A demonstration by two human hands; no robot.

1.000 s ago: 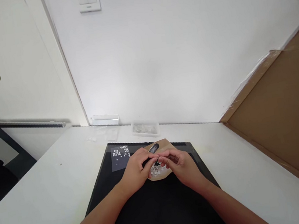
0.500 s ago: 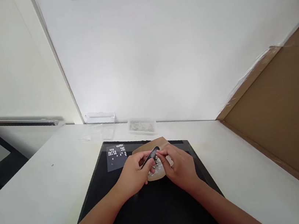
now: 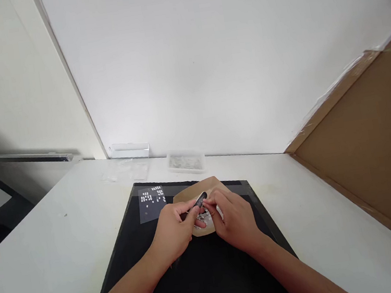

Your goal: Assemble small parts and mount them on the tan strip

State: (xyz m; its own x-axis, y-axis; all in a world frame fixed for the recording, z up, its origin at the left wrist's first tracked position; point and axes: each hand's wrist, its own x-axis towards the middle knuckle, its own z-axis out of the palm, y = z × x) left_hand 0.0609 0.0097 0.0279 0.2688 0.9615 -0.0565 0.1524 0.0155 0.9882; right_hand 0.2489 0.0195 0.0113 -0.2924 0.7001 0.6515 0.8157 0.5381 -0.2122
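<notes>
My left hand (image 3: pixel 175 227) is closed around a slim dark object with a rounded end (image 3: pixel 200 199), dark on its upper face; its exact kind does not show. Close against that rounded end, my right hand (image 3: pixel 235 216) pinches thumb and forefinger together; whatever lies between those fingertips is too small to name. Beneath both hands sits a brown paper-like sheet (image 3: pixel 196 190) with a pale middle. Several small white and dark bits (image 3: pixel 206 220) lie on it, partly covered by my fingers.
A black mat (image 3: pixel 206 271) lies on the white table (image 3: pixel 46 250). On its upper left is a clear sheet with small white rectangles (image 3: pixel 151 206). Behind stand a clear tray of pieces (image 3: pixel 185 162), clear bags (image 3: pixel 126 170) and a clear holder (image 3: pixel 129 150). A cardboard panel (image 3: pixel 371 155) rises at right.
The dark object has turned slightly and sits a little lower in my left hand. My right fingertips stay at its end. The camera view has shifted slightly.
</notes>
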